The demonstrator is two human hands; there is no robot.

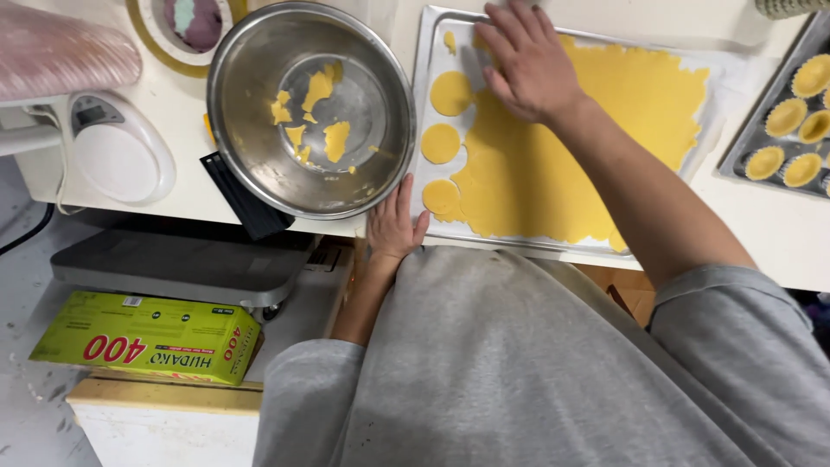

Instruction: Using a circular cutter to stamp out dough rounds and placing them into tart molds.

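The right hand (pixel 529 65) is laid flat, fingers spread, on the sheet of yellow dough (pixel 588 147) near the far edge of the baking tray (pixel 430 52); nothing is grasped. The left hand (pixel 393 227) is rested open at the tray's near-left corner, beside the steel bowl (pixel 259 52) of dough scraps (pixel 335 140). Three cut rounds (pixel 440 143) are lined along the tray's left edge. The soft sheet could be torn or stretched if pressed or dragged, and the nearby rounds could be dented by a passing wrist. The bowl, overhanging the bench's near edge, might be knocked off.
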